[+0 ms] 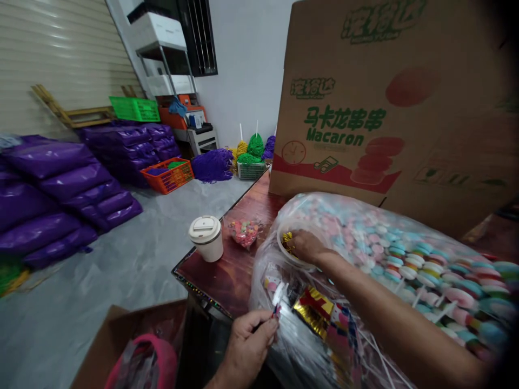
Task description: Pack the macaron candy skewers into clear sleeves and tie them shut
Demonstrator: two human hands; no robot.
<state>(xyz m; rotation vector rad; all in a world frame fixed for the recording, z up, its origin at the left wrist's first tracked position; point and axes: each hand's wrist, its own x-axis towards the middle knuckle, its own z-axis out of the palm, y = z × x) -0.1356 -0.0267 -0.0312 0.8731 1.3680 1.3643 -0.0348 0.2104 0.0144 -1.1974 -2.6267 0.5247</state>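
Observation:
My left hand (251,339) is closed in a pinch on the gathered part of a small plastic wrapper (277,309) with blue and red print. Its clear end sticks up above my fingers. My right hand (305,246) reaches down into a round clear plastic tub (280,233), fingers curled at the gold twist ties (287,242); their tips are hidden. Under my right forearm and beyond it lies a big clear bag of pastel macaron-shaped skewers (421,265). Shiny gold and red packaging (314,310) lies between my hands, among loose clear plastic.
A white lidded cup (206,239) stands by the table's left edge, beside a small bag of colourful pieces (245,232). A large cardboard carton (336,167) rises behind. An open box (117,329) with a pink item is at lower left. Purple packs (60,189) line the floor.

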